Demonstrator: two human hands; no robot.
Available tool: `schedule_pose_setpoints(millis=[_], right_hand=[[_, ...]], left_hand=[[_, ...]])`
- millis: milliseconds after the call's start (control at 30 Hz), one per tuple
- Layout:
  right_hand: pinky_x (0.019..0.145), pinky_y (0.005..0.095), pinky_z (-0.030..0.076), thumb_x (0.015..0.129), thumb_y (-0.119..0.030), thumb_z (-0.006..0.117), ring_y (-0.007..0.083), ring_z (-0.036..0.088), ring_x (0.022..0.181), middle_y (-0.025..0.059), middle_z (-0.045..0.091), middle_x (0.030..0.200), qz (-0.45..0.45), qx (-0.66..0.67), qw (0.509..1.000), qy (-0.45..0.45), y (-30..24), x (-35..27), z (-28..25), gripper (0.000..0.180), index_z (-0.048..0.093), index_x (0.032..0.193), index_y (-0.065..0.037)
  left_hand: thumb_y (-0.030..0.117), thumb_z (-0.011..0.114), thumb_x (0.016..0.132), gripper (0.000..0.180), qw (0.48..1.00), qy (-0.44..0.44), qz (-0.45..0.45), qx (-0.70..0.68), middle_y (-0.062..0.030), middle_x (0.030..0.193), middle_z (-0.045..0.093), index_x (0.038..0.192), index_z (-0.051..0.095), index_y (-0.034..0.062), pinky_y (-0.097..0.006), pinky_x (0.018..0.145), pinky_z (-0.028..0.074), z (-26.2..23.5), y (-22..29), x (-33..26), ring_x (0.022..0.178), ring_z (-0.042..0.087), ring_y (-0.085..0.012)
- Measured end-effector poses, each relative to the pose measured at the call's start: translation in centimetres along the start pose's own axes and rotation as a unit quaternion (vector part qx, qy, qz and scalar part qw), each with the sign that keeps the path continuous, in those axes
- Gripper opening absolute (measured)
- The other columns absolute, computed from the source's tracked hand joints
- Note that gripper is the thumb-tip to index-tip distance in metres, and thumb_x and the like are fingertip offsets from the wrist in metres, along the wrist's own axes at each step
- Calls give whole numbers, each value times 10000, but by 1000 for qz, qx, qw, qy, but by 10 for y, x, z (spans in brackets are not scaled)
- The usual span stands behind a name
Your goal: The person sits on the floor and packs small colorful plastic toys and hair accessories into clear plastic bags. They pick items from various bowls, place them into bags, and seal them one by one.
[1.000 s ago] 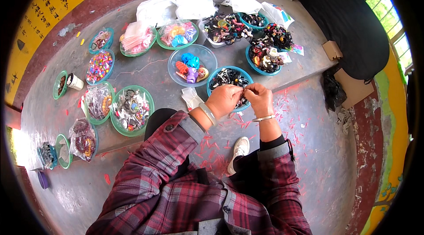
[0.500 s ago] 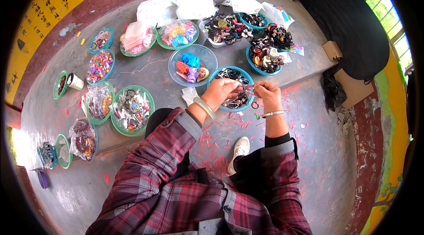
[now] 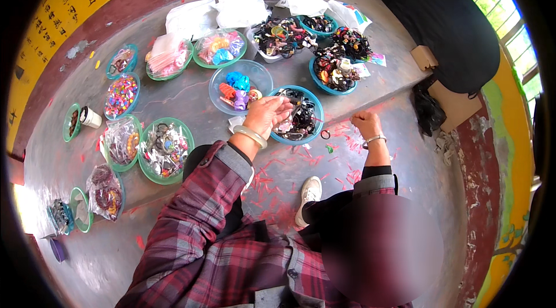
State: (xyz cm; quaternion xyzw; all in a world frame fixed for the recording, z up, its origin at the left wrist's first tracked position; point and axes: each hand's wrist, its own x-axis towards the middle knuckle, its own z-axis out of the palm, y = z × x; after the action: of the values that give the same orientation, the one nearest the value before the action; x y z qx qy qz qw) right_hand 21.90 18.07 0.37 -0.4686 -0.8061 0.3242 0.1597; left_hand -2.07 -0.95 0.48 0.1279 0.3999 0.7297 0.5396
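My left hand (image 3: 267, 115), a pale bangle at its wrist, hovers over the left edge of a blue bowl (image 3: 320, 125) of black hair ties (image 3: 302, 114). Its fingers stretch out toward the bowl, and I see nothing held in them. To the right of the bowl, above the floor, my right hand (image 3: 366, 125) is closed with the fingers curled in. What it holds, if anything, is too small to make out. A loose dark hair tie (image 3: 325, 134) shows just off the bowl's right side.
A clear bowl (image 3: 217, 96) with colourful hair clips stands behind my left hand. Bowls of hair ties (image 3: 336, 73) sit farther back; a green bowl (image 3: 165, 177) of small accessories is at left. Red scraps (image 3: 263, 183) litter the floor. A step edge (image 3: 399, 88) crosses the right.
My hands, close together over the blue bowl before, have moved apart. The right hand has gone rightward, and the left hand's fingers have straightened. The whole view has shifted slightly.
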Motion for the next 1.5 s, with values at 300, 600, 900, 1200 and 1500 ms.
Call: schedule_pose_setpoints(millis=[300,600,900,1200,1500], right_hand=[[647,323,466,645,-181,635,223,602,680,94,636,745,57,-129,990,10,47,1,-9,146,672,747,-83],[694,303,455,673,-257,632,176,595,751,84,635,784,108,-51,993,25,57,1,-17,178,679,750,-104],[842,319,408,775,-390,564,223,558,952,108,605,1021,97,-257,953,-126,36,-23,-37,365,640,963,-87],[875,384,383,863,-443,407,239,513,1037,118,566,1091,192,364,910,-42,19,-31,-51,511,529,1098,-5],[828,368,431,903,-397,338,277,558,970,184,570,1043,103,553,818,-122,-1,-36,-57,495,478,1134,18]], left_hand=[[134,485,864,226,1000,-15,-2,10,-154,940,575,975,519,-61,-299,764,498,2,-2,-2,880,581,-225],[163,517,857,237,999,-38,-17,18,-128,937,567,966,526,-47,-273,746,490,7,-7,-1,867,574,-194],[137,500,858,221,998,-20,-23,49,-146,928,579,958,532,-57,-296,749,499,10,-10,-2,850,581,-212],[169,498,863,234,998,-27,-16,60,-118,924,576,957,529,-43,-272,709,491,11,-13,-2,848,577,-178],[173,504,860,232,998,-30,-17,57,-113,919,577,951,537,-37,-269,712,490,9,-15,0,846,577,-175]])
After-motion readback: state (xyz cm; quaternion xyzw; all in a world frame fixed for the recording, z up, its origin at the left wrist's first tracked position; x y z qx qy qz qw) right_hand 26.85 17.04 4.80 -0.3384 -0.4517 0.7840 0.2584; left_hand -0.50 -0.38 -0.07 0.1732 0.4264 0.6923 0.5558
